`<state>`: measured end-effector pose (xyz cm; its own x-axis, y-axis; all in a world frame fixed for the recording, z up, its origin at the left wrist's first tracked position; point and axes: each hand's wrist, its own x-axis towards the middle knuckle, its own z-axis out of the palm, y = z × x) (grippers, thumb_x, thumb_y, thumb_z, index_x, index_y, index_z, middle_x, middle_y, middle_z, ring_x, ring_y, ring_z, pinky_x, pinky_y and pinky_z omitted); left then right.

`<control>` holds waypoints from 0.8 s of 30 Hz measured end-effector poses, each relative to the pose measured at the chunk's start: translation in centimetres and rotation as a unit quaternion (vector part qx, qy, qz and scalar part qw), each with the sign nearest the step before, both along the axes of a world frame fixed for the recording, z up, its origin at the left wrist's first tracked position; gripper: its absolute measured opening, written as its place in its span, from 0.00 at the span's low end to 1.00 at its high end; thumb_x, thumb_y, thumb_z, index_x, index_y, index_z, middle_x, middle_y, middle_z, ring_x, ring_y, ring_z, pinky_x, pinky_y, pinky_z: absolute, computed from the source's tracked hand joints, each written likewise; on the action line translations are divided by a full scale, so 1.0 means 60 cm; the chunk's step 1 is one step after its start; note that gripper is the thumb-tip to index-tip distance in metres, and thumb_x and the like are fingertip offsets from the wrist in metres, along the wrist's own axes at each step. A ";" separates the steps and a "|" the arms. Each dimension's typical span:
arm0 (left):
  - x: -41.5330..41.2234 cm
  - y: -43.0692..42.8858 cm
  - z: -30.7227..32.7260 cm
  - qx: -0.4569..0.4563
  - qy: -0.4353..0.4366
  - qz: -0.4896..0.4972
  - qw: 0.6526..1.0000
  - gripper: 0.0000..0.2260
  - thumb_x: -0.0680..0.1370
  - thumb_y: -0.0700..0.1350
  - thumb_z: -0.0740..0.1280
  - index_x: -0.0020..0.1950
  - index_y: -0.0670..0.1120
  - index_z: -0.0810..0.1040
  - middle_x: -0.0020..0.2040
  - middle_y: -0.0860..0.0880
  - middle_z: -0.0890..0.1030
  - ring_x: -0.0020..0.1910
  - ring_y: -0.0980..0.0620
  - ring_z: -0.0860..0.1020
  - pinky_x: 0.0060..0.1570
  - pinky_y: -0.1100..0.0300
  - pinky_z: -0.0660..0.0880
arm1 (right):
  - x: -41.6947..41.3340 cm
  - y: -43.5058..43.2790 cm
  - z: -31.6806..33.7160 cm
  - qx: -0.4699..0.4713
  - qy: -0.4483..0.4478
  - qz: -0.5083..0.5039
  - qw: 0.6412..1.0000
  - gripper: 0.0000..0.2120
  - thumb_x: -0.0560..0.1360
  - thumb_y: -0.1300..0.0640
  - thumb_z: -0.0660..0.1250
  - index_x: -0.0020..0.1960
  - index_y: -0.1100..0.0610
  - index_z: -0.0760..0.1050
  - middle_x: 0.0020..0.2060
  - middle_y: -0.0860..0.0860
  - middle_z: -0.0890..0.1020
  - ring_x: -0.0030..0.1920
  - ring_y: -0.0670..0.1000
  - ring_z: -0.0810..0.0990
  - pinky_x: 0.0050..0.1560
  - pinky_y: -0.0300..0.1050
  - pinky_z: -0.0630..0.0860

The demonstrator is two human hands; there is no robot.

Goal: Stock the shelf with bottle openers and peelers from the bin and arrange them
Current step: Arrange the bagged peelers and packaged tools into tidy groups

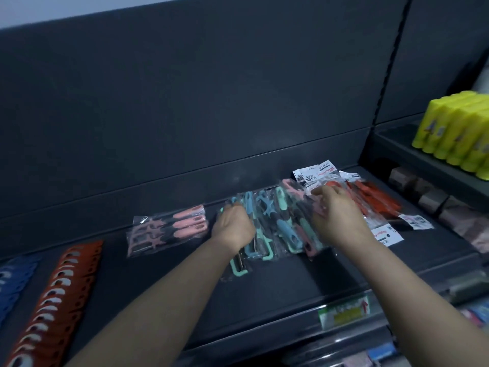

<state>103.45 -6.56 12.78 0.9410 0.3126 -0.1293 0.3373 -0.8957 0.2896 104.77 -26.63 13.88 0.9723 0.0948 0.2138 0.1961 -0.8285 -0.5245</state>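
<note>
- The bagged peelers [277, 226], in teal, blue and mint, are lying in a loose overlapping pile on the middle of the dark shelf [277, 292]. Their long axes are running roughly front to back, and several Y-shaped heads are pointing toward the front edge.
- The pink peelers [169, 229] are sitting just left of the pile in a clear pack. They are lying more crosswise, with handles pointing right and back and heads pointing left and forward.
- The red peelers [375, 200] are lying at the pile's right, slanting from back-left to front-right, with white header cards at both ends.
- The orange bottle openers [53, 300] and blue bottle openers [10, 282] are lying in two overlapped rows at the far left, each row running from the front edge back and to the right.
- The left hand [232, 226] is reaching forward palm down, with its fingers curling over the pile's left edge. The back of the hand is hiding the fingertips, so I cannot tell whether they are grasping a pack.
- The right hand [336, 215] is reaching over the pile's right side, also palm down, with bunched fingertips pinching the top of one clear bag.
- Yellow bottles [455, 131] are standing on the neighbouring shelf at right, with brown boxes [423, 192] below them.
- A price label [346, 311] is sitting on the front rail.
</note>
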 end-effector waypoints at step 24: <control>0.031 -0.143 0.009 -0.006 0.019 -0.002 1.000 0.12 0.72 0.53 0.69 0.35 0.48 0.72 0.37 0.51 0.76 0.40 0.49 0.76 0.40 0.59 0.72 | -0.001 -0.024 -0.015 -0.002 0.005 0.015 1.000 0.23 0.76 0.58 0.60 0.70 0.53 0.61 0.63 0.58 0.74 0.57 0.62 0.77 0.51 0.54 0.74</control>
